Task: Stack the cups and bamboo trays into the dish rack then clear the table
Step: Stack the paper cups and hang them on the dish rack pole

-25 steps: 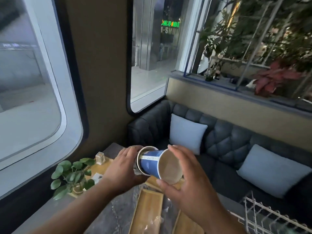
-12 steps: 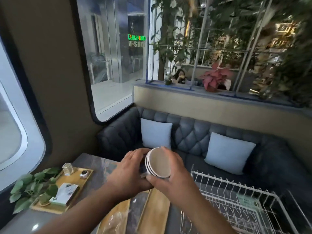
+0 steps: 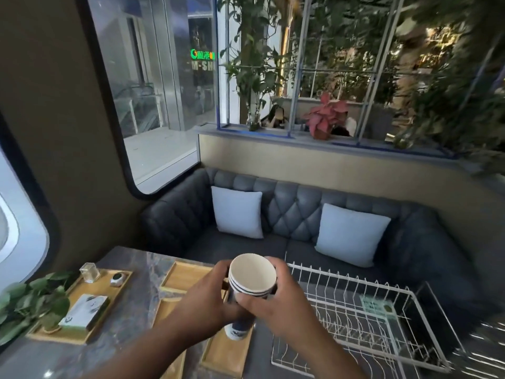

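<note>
Two hands hold a stack of cups (image 3: 252,272) up in the air over the bench (image 3: 131,263). The cups are paper, blue and white, and sit one inside the other. Three rims show at the top. The stack leans, with its open end up toward the camera and its bottom end pointing down at the bench.

The left hand (image 3: 202,302) wraps its fingers round the left side of the stack. The right hand (image 3: 278,305) wraps round the right side, with its thumb across the front. The two hands are close together and both grip the cups.

The cups are above the bamboo trays and just to the left of the dish rack (image 3: 349,285). The dish rack is white wire and stands on the right part of the bench. A green label hangs on its far side.

One bamboo tray (image 3: 185,277) lies flat behind the left hand. Another tray (image 3: 226,356) lies under the cups, nearer to the camera. A third tray (image 3: 166,307) peeks out beside the left arm.

At the left edge of the bench is a bigger wooden tray (image 3: 73,336). On it are a green plant (image 3: 30,302), a small glass (image 3: 89,272), a flat box (image 3: 84,311) and a little round thing (image 3: 117,279).

Behind the bench is a dark sofa (image 3: 295,209) with two pale blue pillows (image 3: 237,214).
</note>
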